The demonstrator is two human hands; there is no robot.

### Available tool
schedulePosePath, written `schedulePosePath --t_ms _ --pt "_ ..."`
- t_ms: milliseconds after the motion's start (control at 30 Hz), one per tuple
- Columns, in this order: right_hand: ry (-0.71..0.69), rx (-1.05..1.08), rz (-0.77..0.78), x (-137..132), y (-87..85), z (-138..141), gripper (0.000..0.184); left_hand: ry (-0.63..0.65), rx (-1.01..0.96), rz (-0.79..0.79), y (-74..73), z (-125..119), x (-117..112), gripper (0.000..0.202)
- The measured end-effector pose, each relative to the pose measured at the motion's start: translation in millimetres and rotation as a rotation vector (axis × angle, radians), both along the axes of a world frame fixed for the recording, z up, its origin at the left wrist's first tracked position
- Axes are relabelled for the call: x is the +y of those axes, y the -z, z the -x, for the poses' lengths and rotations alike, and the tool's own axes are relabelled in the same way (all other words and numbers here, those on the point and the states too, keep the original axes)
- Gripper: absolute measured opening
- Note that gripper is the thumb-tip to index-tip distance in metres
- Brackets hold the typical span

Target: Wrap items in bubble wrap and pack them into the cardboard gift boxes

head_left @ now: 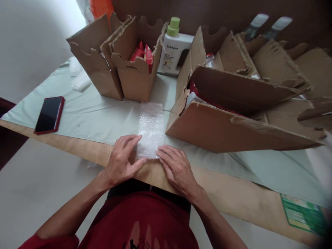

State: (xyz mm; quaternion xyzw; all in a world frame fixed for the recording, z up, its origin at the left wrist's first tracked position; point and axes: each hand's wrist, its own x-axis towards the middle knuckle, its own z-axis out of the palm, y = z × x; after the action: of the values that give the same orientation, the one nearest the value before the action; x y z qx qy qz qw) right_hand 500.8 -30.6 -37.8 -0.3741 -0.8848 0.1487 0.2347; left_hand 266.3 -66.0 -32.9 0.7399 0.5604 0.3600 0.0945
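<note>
A clear bubble wrap sheet [151, 128] lies flat on the table near its front edge, its long side pointing away from me. At the sheet's left edge is my left hand [123, 160], thumb and fingers apart, with the fingertips at or just beside the plastic. My right hand [177, 167] rests on the near right corner of the sheet, fingers stretched out and lying flat. Neither hand grips anything.
Cardboard boxes [137, 77] stand behind the sheet; a large box [207, 128] is close on the right. A white detergent bottle [168, 52] is between them. A phone [49, 114] lies left, a green card [302, 212] right.
</note>
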Motion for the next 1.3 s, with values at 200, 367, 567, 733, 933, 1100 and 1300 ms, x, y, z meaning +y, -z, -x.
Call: schedulePosePath --t_ms 200,367,567,733,933,1100,1300 --pt "0.066 0.127 0.176 0 -9.2 0 0.028 0.072 -0.049 0.079 0.5 -2 -12 0.029" --pt "0.164 0.119 -0.134 -6 -8.0 -1 0.024 -0.039 0.024 0.074 11.8 -6 1 0.027" --pt "-0.028 -0.054 -0.079 -1 -1.4 5 0.027 -0.074 0.054 -0.011 10.9 -6 -4 0.03" --pt "-0.035 0.064 0.073 2 -4.6 3 0.026 0.103 0.01 0.007 2.1 -5 -17 0.029" --pt "0.115 0.011 -0.121 -5 -8.5 1 0.029 0.022 0.007 0.028 13.0 1 7 0.022" --pt "0.015 -0.11 -0.168 4 -5.4 12 0.026 -0.042 0.044 -0.041 18.2 1 20 0.026" --pt "-0.029 0.047 0.092 5 -12.5 9 0.023 0.102 0.0 0.009 5.7 2 -5 0.028"
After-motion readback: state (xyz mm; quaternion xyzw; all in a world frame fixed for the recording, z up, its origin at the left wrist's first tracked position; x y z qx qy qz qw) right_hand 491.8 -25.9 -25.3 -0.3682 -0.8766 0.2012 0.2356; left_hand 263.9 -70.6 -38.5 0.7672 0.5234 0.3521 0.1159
